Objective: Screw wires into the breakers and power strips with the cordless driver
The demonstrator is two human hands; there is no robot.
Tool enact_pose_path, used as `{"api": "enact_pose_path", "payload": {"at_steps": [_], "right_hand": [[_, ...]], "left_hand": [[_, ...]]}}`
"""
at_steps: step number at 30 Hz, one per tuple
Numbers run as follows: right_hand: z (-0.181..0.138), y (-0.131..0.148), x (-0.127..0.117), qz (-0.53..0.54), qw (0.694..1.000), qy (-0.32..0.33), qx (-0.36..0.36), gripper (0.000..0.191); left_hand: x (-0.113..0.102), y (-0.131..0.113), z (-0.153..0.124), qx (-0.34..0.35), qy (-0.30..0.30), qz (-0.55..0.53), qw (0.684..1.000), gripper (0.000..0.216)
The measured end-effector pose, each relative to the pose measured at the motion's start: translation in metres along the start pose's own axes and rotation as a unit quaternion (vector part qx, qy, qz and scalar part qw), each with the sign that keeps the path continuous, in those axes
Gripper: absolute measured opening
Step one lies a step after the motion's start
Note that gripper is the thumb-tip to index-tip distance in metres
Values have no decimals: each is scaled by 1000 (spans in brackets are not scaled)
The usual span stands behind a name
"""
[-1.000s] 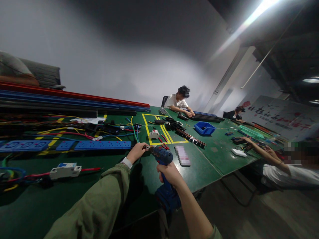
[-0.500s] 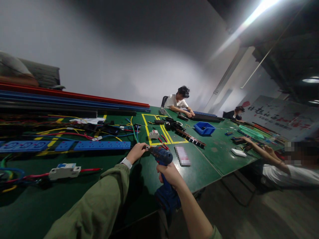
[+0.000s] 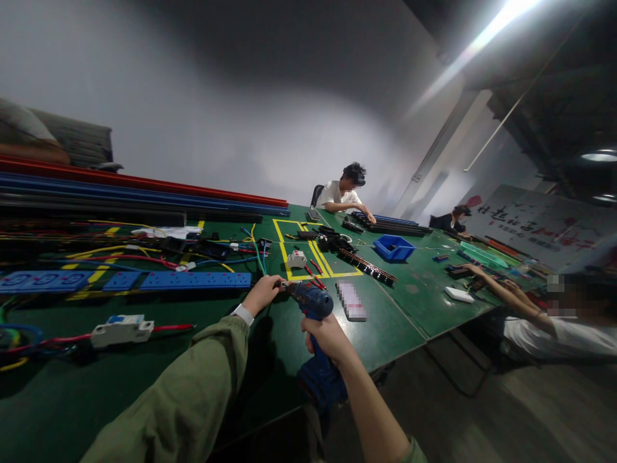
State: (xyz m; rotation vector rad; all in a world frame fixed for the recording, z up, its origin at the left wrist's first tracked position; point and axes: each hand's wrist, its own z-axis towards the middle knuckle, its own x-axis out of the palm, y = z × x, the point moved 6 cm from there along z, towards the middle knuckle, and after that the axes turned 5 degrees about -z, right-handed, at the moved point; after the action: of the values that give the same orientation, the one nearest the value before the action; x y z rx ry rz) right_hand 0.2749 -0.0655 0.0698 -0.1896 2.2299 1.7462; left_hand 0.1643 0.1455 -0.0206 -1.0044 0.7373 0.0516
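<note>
green table (image 3: 409, 299), grey wall (image 3: 216, 148), drill (image 3: 312, 299)

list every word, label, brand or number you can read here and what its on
Wall banner: "起", probably, among large black and red Chinese characters; the others are too blurred and slanted to quote surely.
Drill: any marking is too blurred to read.
White breaker with the blue part: any print is too small to read.
Phone: screen pixelated, unreadable.
Blue socket strip: nothing legible.
</note>
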Motion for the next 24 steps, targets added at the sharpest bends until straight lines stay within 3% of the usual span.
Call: {"api": "enact_pose_path", "payload": {"at_steps": [11,24], "right_hand": [[-1,2,1,2,1000,-4,2,26],[0,0,0,0,1000,1,-1,16]], "left_hand": [[3,8,3,-11,-2,3,1000,30],[2,4,2,-1,0,-3,1000,34]]}}
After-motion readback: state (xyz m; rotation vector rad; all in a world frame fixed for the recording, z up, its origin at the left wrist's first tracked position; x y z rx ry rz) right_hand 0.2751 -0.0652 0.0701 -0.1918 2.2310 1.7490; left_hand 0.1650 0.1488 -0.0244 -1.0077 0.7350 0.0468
